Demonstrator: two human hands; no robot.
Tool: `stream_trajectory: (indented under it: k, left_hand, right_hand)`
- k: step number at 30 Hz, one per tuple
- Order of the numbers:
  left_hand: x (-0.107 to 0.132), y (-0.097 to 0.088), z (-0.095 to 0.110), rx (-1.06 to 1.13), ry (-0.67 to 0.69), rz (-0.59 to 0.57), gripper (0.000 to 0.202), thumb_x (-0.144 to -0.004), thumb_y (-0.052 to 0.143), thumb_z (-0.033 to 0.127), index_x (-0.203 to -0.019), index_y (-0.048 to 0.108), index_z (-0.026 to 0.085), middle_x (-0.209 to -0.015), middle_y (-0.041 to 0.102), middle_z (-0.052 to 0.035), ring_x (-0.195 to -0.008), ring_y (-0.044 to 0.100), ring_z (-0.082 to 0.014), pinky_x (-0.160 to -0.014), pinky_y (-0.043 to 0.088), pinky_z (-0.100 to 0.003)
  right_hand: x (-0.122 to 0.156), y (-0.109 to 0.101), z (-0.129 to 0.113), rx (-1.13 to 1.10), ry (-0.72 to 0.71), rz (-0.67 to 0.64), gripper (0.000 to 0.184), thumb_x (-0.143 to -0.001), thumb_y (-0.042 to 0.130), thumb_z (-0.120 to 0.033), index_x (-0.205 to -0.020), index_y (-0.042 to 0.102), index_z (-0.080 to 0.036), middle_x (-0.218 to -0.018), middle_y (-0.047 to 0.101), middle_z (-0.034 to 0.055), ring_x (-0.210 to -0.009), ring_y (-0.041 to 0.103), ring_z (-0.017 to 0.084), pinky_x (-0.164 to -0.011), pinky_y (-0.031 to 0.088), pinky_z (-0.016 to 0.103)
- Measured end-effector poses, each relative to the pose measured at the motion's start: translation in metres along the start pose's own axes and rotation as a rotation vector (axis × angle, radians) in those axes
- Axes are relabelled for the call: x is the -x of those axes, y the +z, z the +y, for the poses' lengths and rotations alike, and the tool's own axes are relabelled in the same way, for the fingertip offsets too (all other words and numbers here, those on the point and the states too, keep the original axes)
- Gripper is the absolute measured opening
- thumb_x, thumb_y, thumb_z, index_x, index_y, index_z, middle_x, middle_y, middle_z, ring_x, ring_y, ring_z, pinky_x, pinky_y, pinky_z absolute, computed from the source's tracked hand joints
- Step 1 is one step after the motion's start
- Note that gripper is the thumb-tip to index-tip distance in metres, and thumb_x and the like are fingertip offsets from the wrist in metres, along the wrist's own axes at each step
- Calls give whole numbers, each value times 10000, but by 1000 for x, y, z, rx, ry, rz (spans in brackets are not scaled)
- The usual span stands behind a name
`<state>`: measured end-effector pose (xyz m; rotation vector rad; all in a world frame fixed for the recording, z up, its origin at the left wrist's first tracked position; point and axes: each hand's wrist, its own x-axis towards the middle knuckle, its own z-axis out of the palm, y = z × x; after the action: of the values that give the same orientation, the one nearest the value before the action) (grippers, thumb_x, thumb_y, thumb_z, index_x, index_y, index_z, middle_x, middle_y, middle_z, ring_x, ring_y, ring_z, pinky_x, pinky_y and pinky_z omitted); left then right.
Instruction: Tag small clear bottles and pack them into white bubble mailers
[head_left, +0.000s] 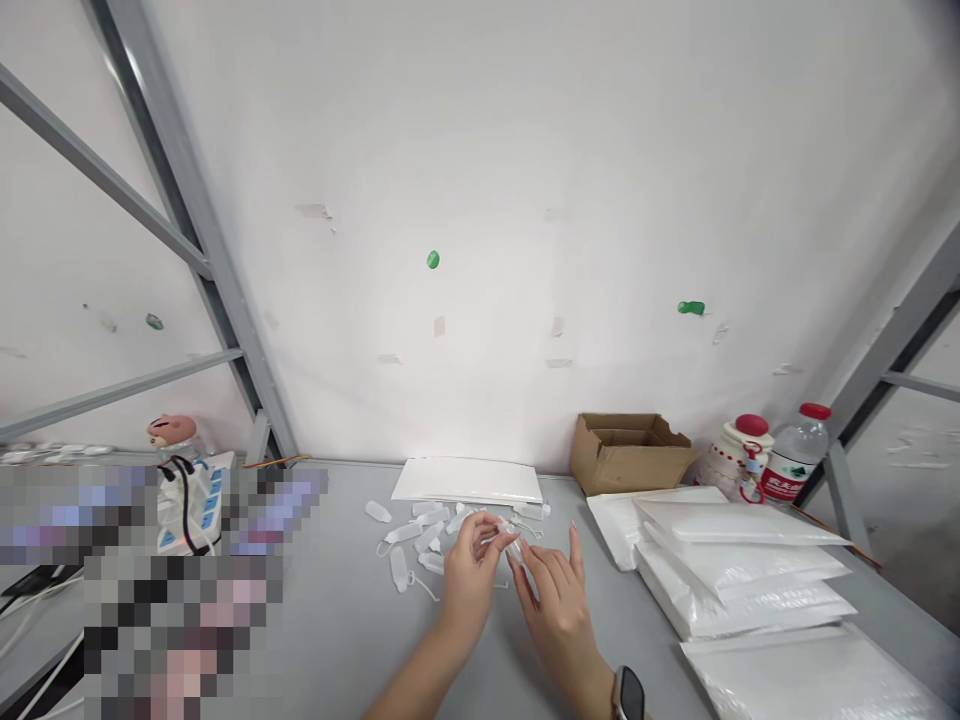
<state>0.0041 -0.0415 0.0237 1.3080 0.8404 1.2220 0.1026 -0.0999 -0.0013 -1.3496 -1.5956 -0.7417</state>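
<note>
Over the grey tabletop, both my hands meet at a small translucent white plastic piece (514, 548). My left hand (474, 555) pinches its upper end between thumb and fingertips. My right hand (553, 590) grips the lower end, with one finger raised away from it. Several similar translucent pieces lie scattered behind and left of my hands, such as a bottle-shaped piece (398, 569) and another one (378, 512) farther out. Thin curled tails or cords show on some of them. My fingers partly hide the held piece, so its exact kind is unclear.
A flat white sheet or envelope (466, 481) lies against the wall. At right are stacked white padded mailers (742, 570), an open cardboard box (634, 465), a red-topped jar (739, 455) and a water bottle (796, 460). A power strip (196, 505) with cables stands left, near blurred areas.
</note>
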Motion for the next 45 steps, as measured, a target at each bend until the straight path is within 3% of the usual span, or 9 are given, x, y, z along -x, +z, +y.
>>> stream_trajectory:
  k: [8,14,38,42,45]
  left_hand:
    - [-3,-1,-2,-1,-14,-4,194,-668,645,315,-788,544,200,-806,626,-11,-838,623,-176,-762,496,-295]
    - [-11,-7,-3,3,65,-62,187,-635,670,265,-739,534,189,-735,586,3,-770,607,-157,-715,512,-281]
    - [-7,-2,-9,7,27,-19,183,-670,635,329,-729,530,192,-730,581,9,-765,628,-165,-747,504,-301]
    - [-6,-1,-9,3,11,-5,180,-651,653,301,-723,535,186,-735,596,-5,-771,627,-173,-741,513,-312]
    - [-2,0,-9,42,18,-6,200,-663,643,292,-796,535,191,-829,612,-28,-811,636,-183,-753,518,-324]
  right_hand:
    - [-1,0,-2,-25,16,8,140,-847,481,-123,-972,534,-155,-765,645,36,-674,606,145,-987,302,608]
    - [-4,-3,-3,-65,7,42,168,-825,524,-114,-986,532,-162,-753,648,34,-668,612,149,-983,321,605]
    - [6,4,-2,-157,74,50,209,-814,543,-134,-1013,542,-201,-756,646,23,-677,619,163,-968,355,593]
    - [8,7,-2,-261,174,74,186,-794,569,-142,-964,578,-216,-718,644,-3,-598,606,141,-993,333,574]
    - [6,7,-3,-398,387,54,103,-788,575,-222,-876,628,-220,-691,662,-12,-561,611,140,-995,350,522]
